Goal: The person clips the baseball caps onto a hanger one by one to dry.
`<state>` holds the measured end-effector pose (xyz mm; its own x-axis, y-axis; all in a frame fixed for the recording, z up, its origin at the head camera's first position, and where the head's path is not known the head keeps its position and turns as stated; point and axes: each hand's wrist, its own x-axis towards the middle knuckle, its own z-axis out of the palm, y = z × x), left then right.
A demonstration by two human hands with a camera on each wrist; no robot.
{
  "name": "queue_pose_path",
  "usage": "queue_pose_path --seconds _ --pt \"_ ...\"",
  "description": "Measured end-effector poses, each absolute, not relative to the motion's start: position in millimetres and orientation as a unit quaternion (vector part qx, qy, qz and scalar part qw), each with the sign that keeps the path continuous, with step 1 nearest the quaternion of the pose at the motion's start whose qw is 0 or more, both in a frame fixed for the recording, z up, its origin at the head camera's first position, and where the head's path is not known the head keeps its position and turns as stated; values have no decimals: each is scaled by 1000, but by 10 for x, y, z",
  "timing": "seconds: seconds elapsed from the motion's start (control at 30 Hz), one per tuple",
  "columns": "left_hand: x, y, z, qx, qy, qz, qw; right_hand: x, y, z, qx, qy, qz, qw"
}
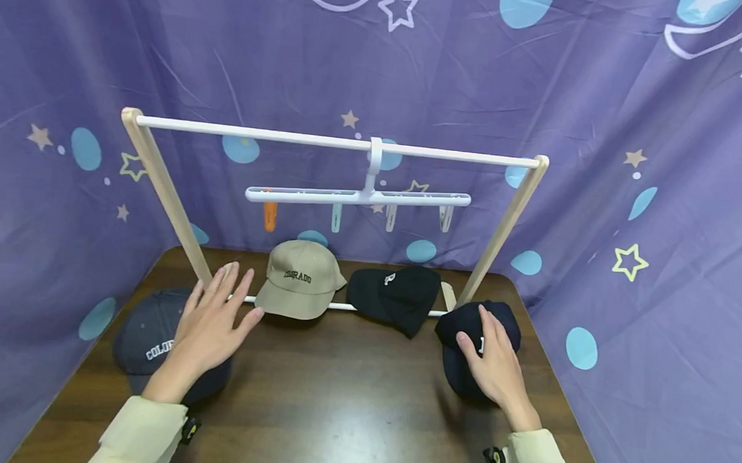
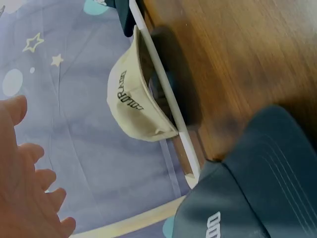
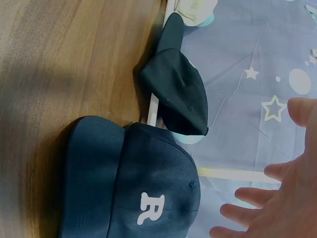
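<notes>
My left hand (image 1: 211,325), fingers spread, hovers above a dark grey-blue baseball cap (image 1: 145,329) with white lettering and covers part of it. A beige cap (image 1: 300,277) marked COLORADO leans at the rack's lower bar, just right of that hand. Over a navy cap (image 1: 457,325) at the right is my right hand (image 1: 496,365), fingers extended. A white R (image 3: 151,208) shows on the navy cap in the right wrist view, where the hand appears apart from it. Between the beige and navy caps lies a black cap (image 1: 396,295), its brim turned sideways.
A rack with wooden posts (image 1: 168,188) and a white top rod (image 1: 257,133) stands at the back of the brown table (image 1: 339,396). From the rod hangs a white hanger (image 1: 360,198) with several clips, one an orange clip (image 1: 270,217). Purple curtain (image 1: 378,66) surrounds the table.
</notes>
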<state>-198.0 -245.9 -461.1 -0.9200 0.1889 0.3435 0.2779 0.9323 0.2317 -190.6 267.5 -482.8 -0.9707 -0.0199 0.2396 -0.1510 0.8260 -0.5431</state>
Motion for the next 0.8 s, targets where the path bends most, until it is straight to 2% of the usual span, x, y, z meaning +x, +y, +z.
queue_pose_path --seconds 0.17,0.47,0.8 --pt "-2026 -2395 -4616 -131 -967 -150 159 -1953 2683 -4798 33 -943 317 96" --pt "-2096 -2300 -4618 -133 -966 -175 135 -2101 2633 -4775 53 -926 356 113" --pt "-2177 -2166 -4620 -136 -963 -199 119 -2278 2557 -4741 37 -912 399 87"
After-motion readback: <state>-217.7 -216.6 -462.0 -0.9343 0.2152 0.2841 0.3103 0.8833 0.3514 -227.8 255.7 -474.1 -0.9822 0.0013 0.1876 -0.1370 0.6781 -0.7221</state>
